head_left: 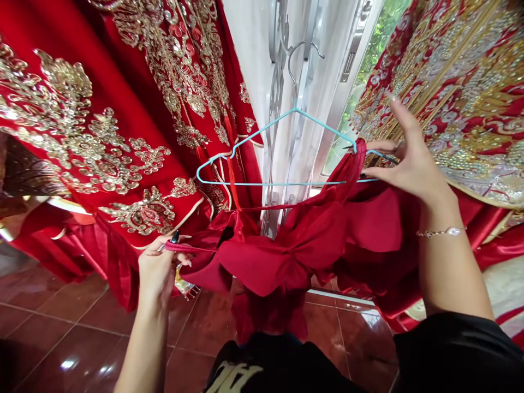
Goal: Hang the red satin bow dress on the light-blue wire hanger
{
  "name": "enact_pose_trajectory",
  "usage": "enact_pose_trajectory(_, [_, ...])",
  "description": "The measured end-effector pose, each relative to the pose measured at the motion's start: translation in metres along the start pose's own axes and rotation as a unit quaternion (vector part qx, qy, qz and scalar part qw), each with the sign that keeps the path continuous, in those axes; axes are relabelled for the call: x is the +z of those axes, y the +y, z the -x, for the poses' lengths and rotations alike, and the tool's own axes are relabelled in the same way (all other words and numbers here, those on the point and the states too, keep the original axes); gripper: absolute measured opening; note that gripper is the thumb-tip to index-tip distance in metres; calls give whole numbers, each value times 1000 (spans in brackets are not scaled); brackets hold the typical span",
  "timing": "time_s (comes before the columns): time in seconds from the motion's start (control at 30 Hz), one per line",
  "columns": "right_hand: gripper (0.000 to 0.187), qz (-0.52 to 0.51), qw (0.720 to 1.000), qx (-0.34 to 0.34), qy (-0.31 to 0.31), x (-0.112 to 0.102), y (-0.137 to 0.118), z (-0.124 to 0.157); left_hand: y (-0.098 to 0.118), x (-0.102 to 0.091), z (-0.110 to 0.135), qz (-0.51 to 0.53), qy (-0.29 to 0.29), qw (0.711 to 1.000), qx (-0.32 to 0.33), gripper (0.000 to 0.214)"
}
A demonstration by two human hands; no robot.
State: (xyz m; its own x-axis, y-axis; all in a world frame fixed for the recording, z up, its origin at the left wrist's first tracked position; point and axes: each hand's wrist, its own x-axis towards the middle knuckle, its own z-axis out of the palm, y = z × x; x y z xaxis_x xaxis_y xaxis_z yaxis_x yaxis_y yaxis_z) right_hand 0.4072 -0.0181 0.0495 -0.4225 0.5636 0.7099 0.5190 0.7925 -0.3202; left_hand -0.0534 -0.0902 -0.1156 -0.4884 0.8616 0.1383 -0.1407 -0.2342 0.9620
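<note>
A plain red satin dress (pixel 311 240) with a big bow hangs partly from a light blue wire hanger (pixel 270 131), whose hook catches on a white metal grille. My right hand (pixel 403 158) pinches the dress's right strap at the hanger's right end, fingers partly raised. My left hand (pixel 159 267) is closed on the dress's thin left strap (pixel 184 248), pulled out low to the left, off the hanger.
Red garments with heavy gold embroidery hang on both sides, one at the left (pixel 102 125) and one at the right (pixel 462 93). White curtain and a window grille (pixel 295 82) stand behind the hanger. Dark red glossy floor tiles (pixel 61 333) lie below.
</note>
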Motion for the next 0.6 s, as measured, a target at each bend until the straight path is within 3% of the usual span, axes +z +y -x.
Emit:
enact_pose_trajectory(0.13, [83, 17, 1000, 15, -7, 4, 9, 12, -4, 1, 5, 48, 28, 998, 29, 24])
enact_pose_trajectory(0.3, [69, 19, 997, 59, 46, 14, 13, 19, 8, 10, -3, 6, 15, 990, 137, 21])
enact_pose_trajectory(0.47, [27, 81, 977, 94, 172, 35, 20, 19, 38, 36, -61, -25, -82, 949, 302, 36])
enact_pose_trajectory(0.6, [22, 87, 971, 112, 194, 45, 29, 21, 63, 65, -108, -58, -125, 910, 391, 52])
